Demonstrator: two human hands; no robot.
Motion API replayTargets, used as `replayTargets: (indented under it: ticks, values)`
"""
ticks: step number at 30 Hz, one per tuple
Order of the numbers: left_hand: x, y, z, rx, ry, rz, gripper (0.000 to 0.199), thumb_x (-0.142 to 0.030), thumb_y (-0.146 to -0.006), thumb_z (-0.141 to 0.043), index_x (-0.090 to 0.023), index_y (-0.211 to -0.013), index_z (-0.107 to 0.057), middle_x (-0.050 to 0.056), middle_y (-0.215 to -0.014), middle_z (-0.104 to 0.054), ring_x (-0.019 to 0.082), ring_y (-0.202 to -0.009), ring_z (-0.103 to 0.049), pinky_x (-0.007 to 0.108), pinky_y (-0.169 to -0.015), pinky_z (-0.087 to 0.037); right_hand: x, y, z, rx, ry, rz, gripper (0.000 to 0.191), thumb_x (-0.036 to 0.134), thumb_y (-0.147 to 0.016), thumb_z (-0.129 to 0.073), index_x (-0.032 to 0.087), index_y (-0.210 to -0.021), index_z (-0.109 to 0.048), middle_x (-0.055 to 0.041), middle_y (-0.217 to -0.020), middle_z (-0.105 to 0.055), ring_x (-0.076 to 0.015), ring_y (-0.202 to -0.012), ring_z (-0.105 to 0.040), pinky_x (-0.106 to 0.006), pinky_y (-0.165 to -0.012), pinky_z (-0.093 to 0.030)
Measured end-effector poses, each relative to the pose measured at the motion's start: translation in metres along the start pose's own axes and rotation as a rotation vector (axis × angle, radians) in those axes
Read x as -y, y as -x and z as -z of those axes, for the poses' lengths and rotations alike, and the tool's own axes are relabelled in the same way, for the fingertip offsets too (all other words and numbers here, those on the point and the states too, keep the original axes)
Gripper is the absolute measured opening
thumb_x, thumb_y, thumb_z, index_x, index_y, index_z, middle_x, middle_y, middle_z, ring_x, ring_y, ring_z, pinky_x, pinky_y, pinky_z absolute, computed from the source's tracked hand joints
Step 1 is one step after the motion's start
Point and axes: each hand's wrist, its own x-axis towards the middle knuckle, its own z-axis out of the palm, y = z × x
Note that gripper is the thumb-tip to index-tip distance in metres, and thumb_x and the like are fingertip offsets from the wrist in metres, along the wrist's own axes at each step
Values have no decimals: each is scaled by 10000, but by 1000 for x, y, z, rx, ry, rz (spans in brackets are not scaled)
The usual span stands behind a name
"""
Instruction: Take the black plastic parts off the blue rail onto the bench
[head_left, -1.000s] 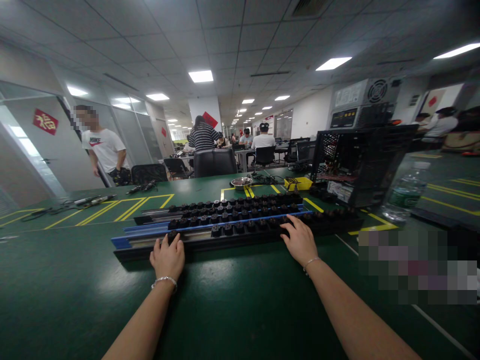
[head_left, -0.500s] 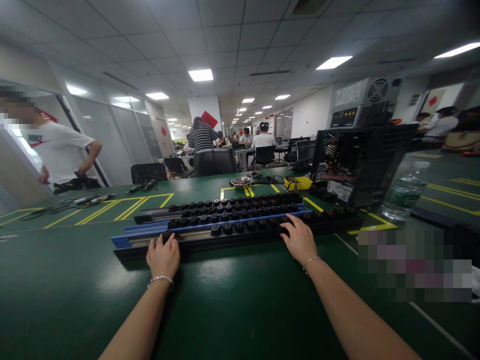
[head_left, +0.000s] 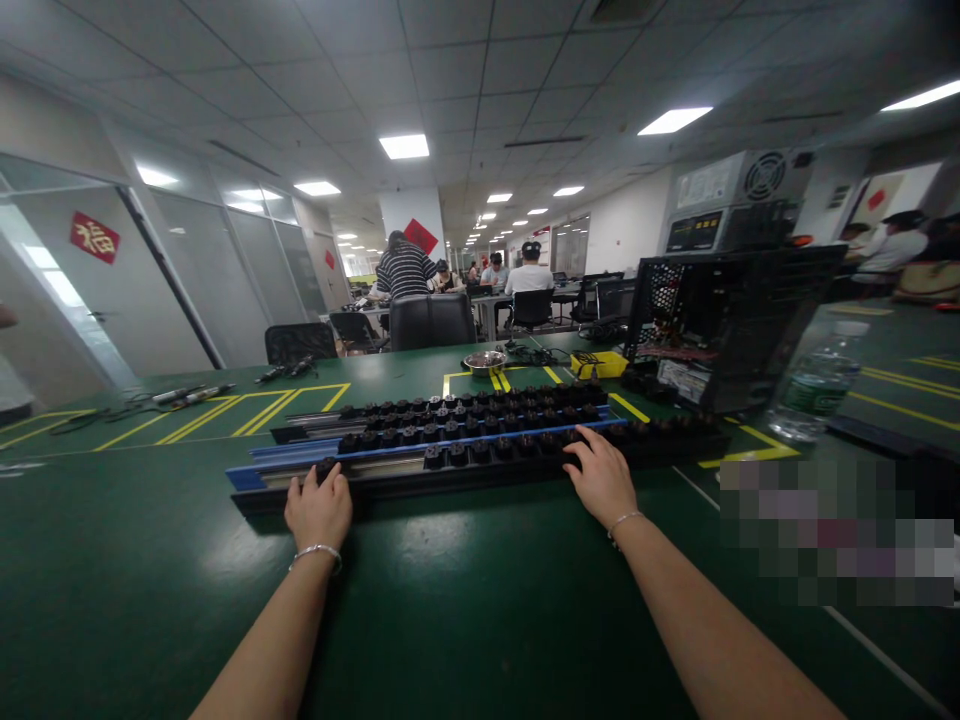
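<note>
Long black and blue rails [head_left: 300, 452] lie side by side across the green table [head_left: 450, 610], with rows of small black round parts [head_left: 480, 452] along them. At the left end of the nearest rail, my left hand [head_left: 319, 510] has its fingertips around a single black part [head_left: 325, 468], apart from the row. My right hand [head_left: 600, 475] rests with spread fingers against the near rail's right portion, touching the black parts there, and grips nothing visible.
An open black computer case [head_left: 750, 330] stands at the back right, beside a water bottle [head_left: 819, 385]. Behind the rails are a metal bowl [head_left: 484, 362] and a yellow tray [head_left: 598, 366]. Cables [head_left: 187, 396] lie at the back left. Several people sit or stand farther off.
My left hand has moved slightly left along the near rail with the single black part. My right hand stays in place. The person at the far left has mostly left the view.
</note>
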Motion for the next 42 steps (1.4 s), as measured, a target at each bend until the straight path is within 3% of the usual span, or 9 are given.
replayTargets:
  ticks: [42]
  values:
    - [19, -19, 13, 127, 91, 214, 477, -417, -836, -256, -321, -1222, -519, -2, -1405, -368, 332, -1309, -202, 532, -1036, -194, 4, -2, 2, 7, 6, -33, 135, 201, -778, -466, 206, -851, -580, -67, -1243, -486, -236, -1184, -390, -434, -942, -318]
